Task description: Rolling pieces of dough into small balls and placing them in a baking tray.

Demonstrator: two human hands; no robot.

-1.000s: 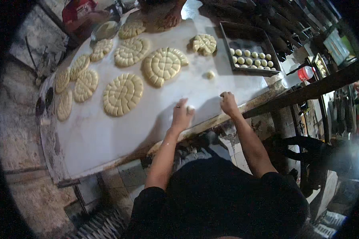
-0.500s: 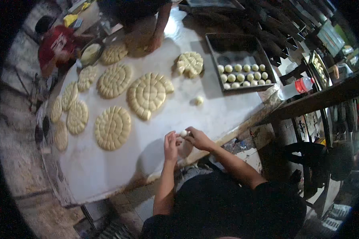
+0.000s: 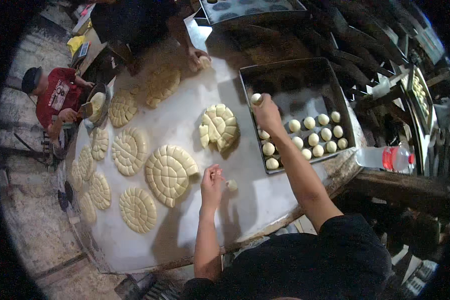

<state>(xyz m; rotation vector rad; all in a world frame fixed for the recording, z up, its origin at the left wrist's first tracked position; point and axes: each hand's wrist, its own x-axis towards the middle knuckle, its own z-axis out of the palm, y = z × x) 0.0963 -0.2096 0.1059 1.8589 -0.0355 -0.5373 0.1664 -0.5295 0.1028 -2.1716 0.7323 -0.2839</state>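
My right hand [image 3: 268, 116] reaches into the dark rectangular tray [image 3: 265, 67], its fingers closed on a pale dough ball [image 3: 256, 99] near the tray's left side. Rows of similar dough balls [image 3: 313, 139] fill the near part of the tray; my forearm hides some of them. My left hand [image 3: 212, 187] hovers over the white table, fingers apart and a little bent, with nothing visible in them. Just right of it is a small lump of dough [image 3: 231, 185]. A scored dough round with part cut away [image 3: 218, 127] lies between that hand and the tray.
Several scored dough rounds [image 3: 138, 210] cover the table's left [image 3: 107, 245]. Across from me, a person's hand [image 3: 199, 57] holds a dough piece. Another person in red [image 3: 60, 95] works at a bowl [image 3: 101, 107]. A plastic bottle [image 3: 385, 158] lies beyond the tray's right corner.
My right hand has carried a dough ball from in front of me into the tray. My left hand has parted from it and opened. The view has shifted toward the tray.
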